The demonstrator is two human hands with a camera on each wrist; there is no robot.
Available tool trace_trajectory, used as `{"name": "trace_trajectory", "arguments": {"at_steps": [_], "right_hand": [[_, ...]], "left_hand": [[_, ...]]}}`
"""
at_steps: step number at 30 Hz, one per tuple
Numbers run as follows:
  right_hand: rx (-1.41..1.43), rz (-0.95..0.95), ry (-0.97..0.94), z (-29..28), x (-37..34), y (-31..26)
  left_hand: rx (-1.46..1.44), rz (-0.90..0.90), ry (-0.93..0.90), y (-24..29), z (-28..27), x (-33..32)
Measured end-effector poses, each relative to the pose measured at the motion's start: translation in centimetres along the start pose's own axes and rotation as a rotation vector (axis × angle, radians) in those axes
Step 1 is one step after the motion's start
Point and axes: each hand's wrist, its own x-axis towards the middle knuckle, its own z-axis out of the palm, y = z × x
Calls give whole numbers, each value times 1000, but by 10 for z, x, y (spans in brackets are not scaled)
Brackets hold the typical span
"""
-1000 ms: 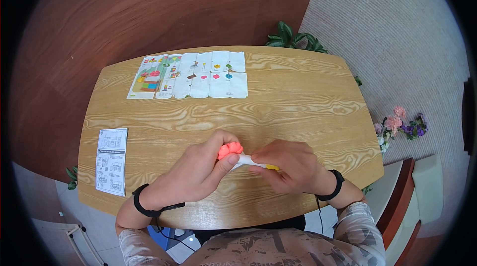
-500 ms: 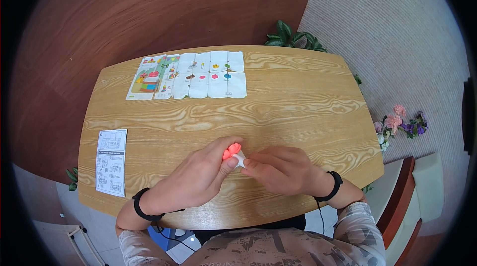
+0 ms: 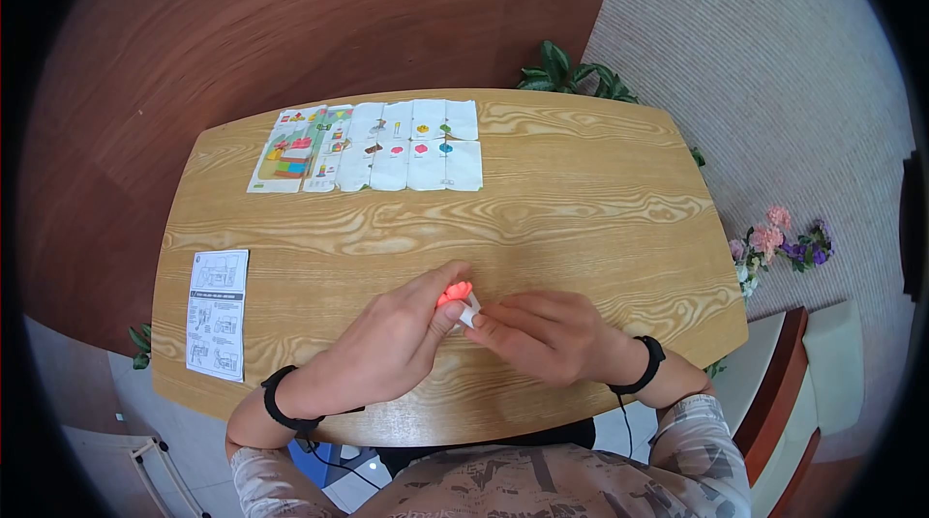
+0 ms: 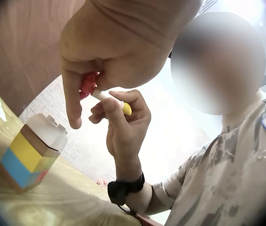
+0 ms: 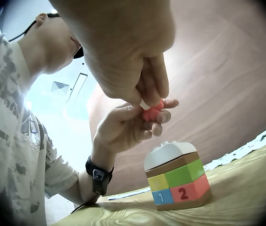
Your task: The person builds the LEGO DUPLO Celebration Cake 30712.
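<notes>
Over the near part of the table, my left hand [image 3: 392,339] pinches a coral-pink flower-shaped brick [image 3: 455,293] between thumb and fingers. My right hand [image 3: 547,336] grips a white candle piece [image 4: 102,95] with a yellow tip [image 4: 127,109]. In the left wrist view the candle's white end meets the flower brick, its yellow tip pointing away from it. Below the hands a stack of toy bricks [image 5: 180,183] stands upright on the table, with blue 1 and red 2 bricks low down and a rounded white studded brick [image 5: 170,154] on top. The hands largely hide this stack from the head view.
An unfolded picture sheet [image 3: 368,148] lies at the table's far left. A printed black-and-white leaflet [image 3: 217,315] is at the left edge. Beyond the right edge are artificial flowers [image 3: 774,242] and a chair [image 3: 798,373]; a leafy plant [image 3: 571,73] stands behind the table.
In the head view, the right hand has turned over the candle, so its yellow tip no longer shows there. The flower brick has tilted and moved slightly right in the left hand.
</notes>
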Motion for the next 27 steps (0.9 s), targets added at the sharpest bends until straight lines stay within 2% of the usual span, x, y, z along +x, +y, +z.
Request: {"name": "trace_trajectory", "arguments": {"at_steps": [7, 10, 16, 22, 27], "right_hand": [[-28, -5, 0, -1, -1, 1], [57, 59, 71, 3, -3, 3], [-1, -2, 79, 0, 0, 4], [275, 256, 131, 2, -2, -1], [398, 341, 89, -4, 5, 0]], "left_hand": [[-21, 28, 30, -5, 4, 0], [-52, 49, 35, -6, 4, 0], [-75, 104, 83, -8, 12, -2], [-82, 102, -4, -8, 5, -1], [-27, 151, 9, -7, 4, 1]]}}
